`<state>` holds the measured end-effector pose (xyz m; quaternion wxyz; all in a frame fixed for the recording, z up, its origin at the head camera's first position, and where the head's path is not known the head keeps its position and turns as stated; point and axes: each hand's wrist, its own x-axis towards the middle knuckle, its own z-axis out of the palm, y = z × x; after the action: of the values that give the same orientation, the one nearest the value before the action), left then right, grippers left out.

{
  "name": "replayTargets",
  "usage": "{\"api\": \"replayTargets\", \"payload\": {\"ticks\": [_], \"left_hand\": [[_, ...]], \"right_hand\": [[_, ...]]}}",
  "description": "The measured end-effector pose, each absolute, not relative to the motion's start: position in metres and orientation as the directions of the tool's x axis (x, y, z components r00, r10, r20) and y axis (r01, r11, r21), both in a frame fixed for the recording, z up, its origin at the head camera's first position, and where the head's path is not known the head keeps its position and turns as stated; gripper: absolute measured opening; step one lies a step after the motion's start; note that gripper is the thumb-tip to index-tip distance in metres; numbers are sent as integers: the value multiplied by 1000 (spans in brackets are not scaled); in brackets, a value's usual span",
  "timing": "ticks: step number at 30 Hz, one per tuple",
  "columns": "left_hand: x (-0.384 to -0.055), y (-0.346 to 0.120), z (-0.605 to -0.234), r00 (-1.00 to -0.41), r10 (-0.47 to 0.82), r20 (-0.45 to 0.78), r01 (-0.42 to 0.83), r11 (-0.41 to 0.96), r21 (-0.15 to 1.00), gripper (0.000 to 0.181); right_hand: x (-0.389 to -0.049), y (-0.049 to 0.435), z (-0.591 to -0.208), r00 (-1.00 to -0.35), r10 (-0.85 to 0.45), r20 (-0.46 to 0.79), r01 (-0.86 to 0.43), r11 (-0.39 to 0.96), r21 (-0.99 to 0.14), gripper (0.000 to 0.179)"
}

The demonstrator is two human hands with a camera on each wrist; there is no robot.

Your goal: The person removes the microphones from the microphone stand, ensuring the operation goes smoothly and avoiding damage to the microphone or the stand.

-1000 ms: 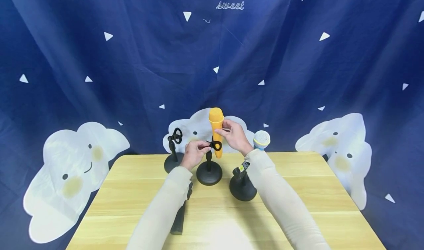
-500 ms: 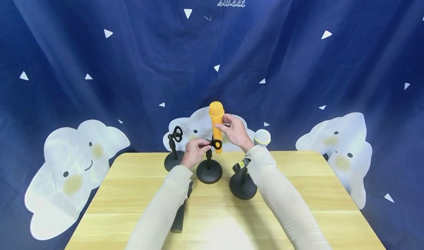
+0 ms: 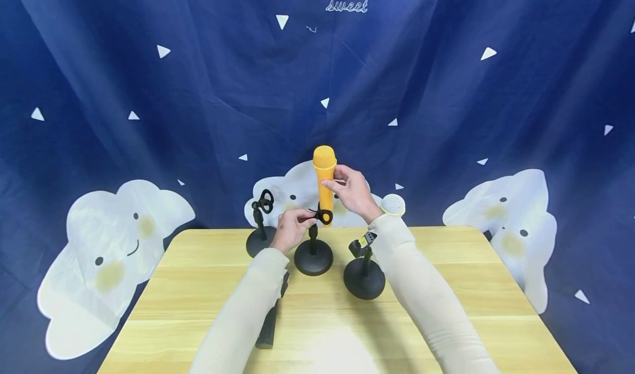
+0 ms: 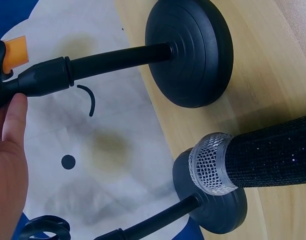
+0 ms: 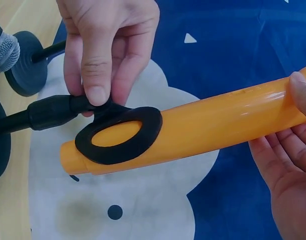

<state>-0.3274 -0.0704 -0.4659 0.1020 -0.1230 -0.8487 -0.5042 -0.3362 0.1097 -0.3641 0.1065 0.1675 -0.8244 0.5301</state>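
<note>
My right hand (image 3: 354,192) grips a yellow-orange microphone (image 3: 325,173) by its body, thumb on one side and fingers on the other. The microphone stands nearly upright, head on top. Its lower end is at the looped black clip (image 5: 154,131) of the middle desktop microphone stand (image 3: 313,257); in the right wrist view the clip's loop crosses in front of the handle, with the tail end showing past it. My left hand (image 3: 290,229) pinches the stand at the joint just below the clip, thumb on the near side.
Another black stand (image 3: 260,242) with a bare clip is at the left. At the right stands a third (image 3: 364,278), beside a white-headed microphone (image 3: 393,204) partly behind my right sleeve. A black microphone with a silver grille (image 4: 210,165) lies under my left forearm on the wooden table (image 3: 198,286).
The yellow-orange microphone and my right hand have moved upward a little, so its tail end sits nearer the clip. My left hand keeps its place on the stand.
</note>
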Motion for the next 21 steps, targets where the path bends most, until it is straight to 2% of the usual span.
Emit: {"api": "replayTargets", "payload": {"ticks": [21], "left_hand": [[-325,-69,-467,-949,97,301,311,457,833,12]], "right_hand": [[-335,111,-344,-919,-169,356,-394,406,-825,35]]}}
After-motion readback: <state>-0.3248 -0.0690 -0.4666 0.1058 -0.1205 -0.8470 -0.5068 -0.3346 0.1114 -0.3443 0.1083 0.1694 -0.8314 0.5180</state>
